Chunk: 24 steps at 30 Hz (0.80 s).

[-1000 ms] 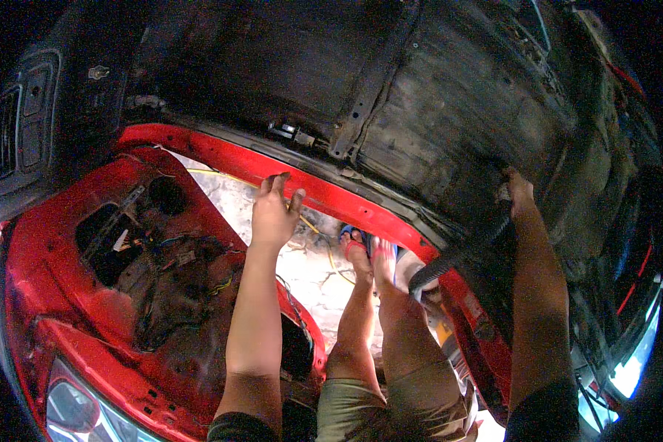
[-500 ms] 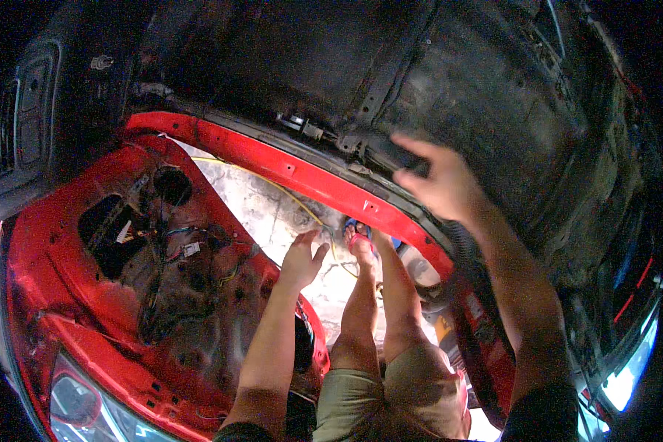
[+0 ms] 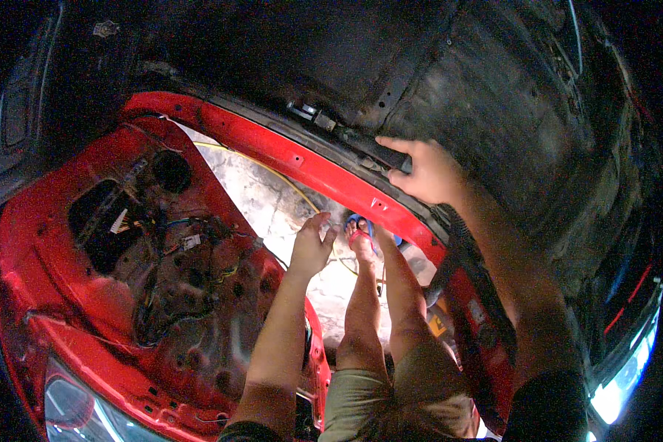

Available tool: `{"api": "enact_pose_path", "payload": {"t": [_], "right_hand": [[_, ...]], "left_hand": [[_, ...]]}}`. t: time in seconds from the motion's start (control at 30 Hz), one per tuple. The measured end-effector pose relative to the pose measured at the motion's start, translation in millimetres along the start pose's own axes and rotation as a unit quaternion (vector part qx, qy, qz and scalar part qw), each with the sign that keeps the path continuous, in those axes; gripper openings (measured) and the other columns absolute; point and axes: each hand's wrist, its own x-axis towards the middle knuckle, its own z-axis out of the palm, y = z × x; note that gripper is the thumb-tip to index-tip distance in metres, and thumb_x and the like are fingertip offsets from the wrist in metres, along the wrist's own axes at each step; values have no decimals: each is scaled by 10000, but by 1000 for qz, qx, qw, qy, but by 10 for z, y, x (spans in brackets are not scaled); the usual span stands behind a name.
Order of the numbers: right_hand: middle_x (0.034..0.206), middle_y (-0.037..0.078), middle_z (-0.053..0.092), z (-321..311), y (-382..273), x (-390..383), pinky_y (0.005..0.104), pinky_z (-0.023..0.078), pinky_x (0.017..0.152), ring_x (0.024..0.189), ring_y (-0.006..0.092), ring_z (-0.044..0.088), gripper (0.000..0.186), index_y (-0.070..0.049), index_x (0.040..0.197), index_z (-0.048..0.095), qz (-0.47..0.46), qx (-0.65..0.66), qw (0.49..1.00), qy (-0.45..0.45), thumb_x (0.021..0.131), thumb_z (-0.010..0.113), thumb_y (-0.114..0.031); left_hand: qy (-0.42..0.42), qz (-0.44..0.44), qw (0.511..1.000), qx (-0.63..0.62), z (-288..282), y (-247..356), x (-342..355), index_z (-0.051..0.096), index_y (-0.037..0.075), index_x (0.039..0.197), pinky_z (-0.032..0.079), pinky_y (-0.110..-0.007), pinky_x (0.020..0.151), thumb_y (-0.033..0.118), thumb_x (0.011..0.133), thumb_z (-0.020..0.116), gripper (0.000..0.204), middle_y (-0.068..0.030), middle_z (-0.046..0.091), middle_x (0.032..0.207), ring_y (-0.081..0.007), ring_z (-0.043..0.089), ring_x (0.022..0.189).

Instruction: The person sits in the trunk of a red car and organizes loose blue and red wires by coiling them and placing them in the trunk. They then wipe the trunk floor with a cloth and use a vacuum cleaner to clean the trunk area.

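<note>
My right hand [image 3: 431, 173] is at the inner edge of a red door sill [image 3: 302, 158]. Its index finger stretches along the top of a long, dark, tube-like piece [image 3: 393, 154] and the thumb lies below, so the piece sits between them. The other fingers are folded out of sight. My left hand [image 3: 313, 247] hovers above the ground outside the sill, empty, with its fingers loosely bent and apart. A small metal bracket [image 3: 306, 112] sits along the sill, left of my right hand.
An open red car door [image 3: 33, 258], its inner panel stripped and wires [image 3: 191, 241] hanging, fills the left. The bare dark car floor [image 3: 486, 110] spreads beyond the sill. A yellow cable [image 3: 272, 173] runs over the pale ground [image 3: 247, 184] beside my sandalled feet [image 3: 361, 239].
My right hand has come in slightly left and now closes around the dark piece. My left hand has risen a little. The view has shifted slightly.
</note>
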Motion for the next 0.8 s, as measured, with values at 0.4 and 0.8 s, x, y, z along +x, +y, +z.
{"api": "enact_pose_path", "payload": {"t": [0.4, 0.8], "right_hand": [[1259, 245, 668, -240, -26, -18, 385, 480, 1047, 1191, 350, 657, 572, -81, 1374, 611, 14, 82, 995, 51, 824, 737, -173], [1210, 245, 693, -296, 168, 930, 397, 521, 969, 1096, 344, 692, 542, -57, 1294, 671, 41, 58, 997, -20, 796, 724, -266]], "left_hand": [[51, -3, 999, -15, -118, 743, 545, 609, -43, 1253, 516, -487, 941, 327, 968, 645, 468, -307, 666, 1145, -449, 650, 1081], [-175, -175, 954, 172, 628, 636, -2500, 457, 117, 1470, 422, -610, 1047, 407, 894, 657, 675, -240, 438, 1465, -453, 457, 1329]]}}
